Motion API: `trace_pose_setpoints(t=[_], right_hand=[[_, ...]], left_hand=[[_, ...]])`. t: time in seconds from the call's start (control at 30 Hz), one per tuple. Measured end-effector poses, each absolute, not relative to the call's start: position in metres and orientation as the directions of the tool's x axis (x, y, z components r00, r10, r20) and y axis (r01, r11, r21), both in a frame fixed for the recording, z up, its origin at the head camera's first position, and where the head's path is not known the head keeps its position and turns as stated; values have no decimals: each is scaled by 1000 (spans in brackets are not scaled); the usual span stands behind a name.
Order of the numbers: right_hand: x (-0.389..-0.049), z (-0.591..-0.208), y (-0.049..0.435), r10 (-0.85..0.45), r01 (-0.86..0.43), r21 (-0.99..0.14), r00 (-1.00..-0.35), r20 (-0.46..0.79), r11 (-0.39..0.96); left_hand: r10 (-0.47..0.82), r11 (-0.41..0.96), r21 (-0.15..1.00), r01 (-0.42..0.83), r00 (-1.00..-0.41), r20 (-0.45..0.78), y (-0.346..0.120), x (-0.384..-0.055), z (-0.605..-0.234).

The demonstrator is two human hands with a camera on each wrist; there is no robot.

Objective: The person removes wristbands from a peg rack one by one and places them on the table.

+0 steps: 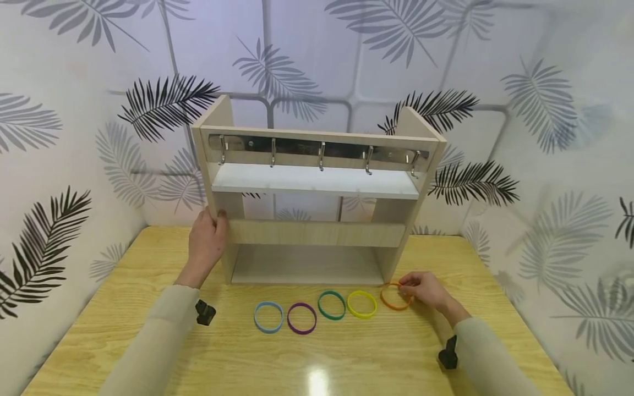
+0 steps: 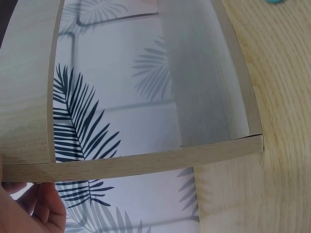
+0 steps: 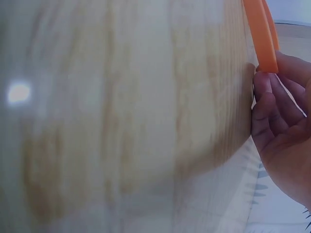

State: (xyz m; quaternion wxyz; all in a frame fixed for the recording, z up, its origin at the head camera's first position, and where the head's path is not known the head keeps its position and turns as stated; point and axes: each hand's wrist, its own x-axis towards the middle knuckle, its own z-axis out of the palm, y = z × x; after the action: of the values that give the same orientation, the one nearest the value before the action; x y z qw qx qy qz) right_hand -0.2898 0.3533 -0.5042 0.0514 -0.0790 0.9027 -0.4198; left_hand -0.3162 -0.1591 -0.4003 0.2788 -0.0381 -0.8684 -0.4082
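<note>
A light wooden shelf unit (image 1: pixel 317 234) stands on the table, with a metal rail of several hooks (image 1: pixel 273 152) across its upper front. My left hand (image 1: pixel 207 241) grips the unit's left side panel (image 2: pixel 131 165), thumb on the near side and fingers curled round its outer face. By the unit's lower right corner, my right hand (image 1: pixel 427 290) pinches an orange silicone wristband (image 3: pixel 262 39) at its right edge. To the left of it lie a yellow wristband (image 1: pixel 362 316), a green wristband (image 1: pixel 319 304), a purple wristband (image 1: pixel 289 321) and a light blue wristband (image 1: pixel 255 317).
The wood-grain table (image 1: pixel 317 368) carries the unit and the bands. Behind and at both sides rises a wall covering (image 1: pixel 307 60) with a leaf pattern. Inside the unit runs a white shelf (image 1: pixel 317 180). Black camera mounts are worn on both wrists.
</note>
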Motion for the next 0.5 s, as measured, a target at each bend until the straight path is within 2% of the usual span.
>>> trace_pose_setpoints(t=[0.5], right_hand=[[-285, -507, 353, -206, -182, -718, -977, 55, 672]], left_hand=[[-168, 621, 743, 248, -884, 436, -162, -313, -399]])
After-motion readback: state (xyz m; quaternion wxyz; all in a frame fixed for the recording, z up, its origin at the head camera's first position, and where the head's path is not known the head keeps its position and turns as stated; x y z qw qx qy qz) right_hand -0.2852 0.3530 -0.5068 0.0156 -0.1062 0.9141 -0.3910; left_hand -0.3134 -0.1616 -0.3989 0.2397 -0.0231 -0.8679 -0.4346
